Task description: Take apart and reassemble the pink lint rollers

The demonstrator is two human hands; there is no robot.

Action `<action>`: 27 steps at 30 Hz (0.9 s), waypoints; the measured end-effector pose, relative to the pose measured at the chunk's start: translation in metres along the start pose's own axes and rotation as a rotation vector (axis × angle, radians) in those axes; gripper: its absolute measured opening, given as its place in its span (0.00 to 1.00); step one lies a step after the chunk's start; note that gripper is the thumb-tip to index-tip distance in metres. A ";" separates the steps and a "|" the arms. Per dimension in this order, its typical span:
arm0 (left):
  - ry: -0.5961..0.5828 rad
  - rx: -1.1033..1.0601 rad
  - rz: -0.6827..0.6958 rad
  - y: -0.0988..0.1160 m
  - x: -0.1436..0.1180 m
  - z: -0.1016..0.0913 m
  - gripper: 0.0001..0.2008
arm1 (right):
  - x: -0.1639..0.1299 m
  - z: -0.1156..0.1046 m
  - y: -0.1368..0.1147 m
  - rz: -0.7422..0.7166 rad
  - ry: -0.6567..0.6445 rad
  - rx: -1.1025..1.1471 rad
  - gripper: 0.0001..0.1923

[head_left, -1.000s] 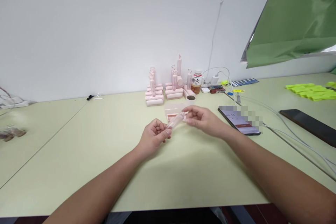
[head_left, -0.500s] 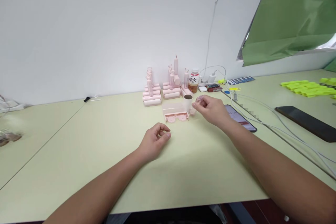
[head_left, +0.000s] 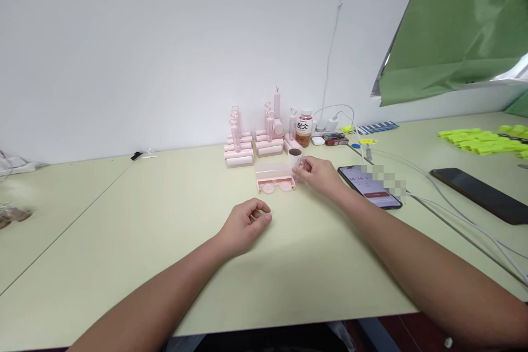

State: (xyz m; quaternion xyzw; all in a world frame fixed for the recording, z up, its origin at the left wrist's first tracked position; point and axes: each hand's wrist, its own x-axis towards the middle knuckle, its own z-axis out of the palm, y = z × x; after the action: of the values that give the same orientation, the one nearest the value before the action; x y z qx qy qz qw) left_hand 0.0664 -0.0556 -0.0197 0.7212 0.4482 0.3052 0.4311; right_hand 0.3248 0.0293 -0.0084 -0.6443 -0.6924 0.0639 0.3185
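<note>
My left hand rests on the pale green table with fingers curled and nothing seen in it. My right hand reaches forward and pinches a small clear pink tube beside a white roll with a dark hole. Just left of that hand lies a pink and clear case with two round pink discs on its front. Behind it, stacks of pink rollers and upright pink tubes stand against the wall.
A drink bottle, a charger and cables sit by the wall. One phone lies right of my right hand, another dark phone farther right. Yellow-green pieces lie at far right under a green sheet.
A second ago both hands held the clear tube between them. My left hand let go and settled on the table; my right hand carried the tube forward to the white roll and case.
</note>
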 end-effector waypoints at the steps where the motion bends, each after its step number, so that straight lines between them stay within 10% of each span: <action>1: 0.000 0.001 0.000 0.000 0.000 0.000 0.13 | 0.001 0.001 0.001 0.003 0.001 0.000 0.15; 14: -0.004 -0.004 0.000 -0.001 0.001 0.000 0.13 | 0.000 -0.006 -0.004 0.050 -0.066 0.001 0.16; 22: -0.001 0.011 0.010 0.003 -0.002 0.002 0.12 | -0.003 -0.037 -0.016 0.059 0.195 0.120 0.16; 27: -0.013 -0.013 0.001 0.003 -0.001 0.005 0.12 | 0.044 -0.060 -0.034 -0.059 0.285 0.148 0.12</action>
State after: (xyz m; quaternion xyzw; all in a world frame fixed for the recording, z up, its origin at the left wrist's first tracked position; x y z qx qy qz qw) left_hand 0.0709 -0.0588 -0.0195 0.7206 0.4431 0.3033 0.4386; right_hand 0.3286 0.0452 0.0712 -0.6012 -0.6521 0.0135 0.4617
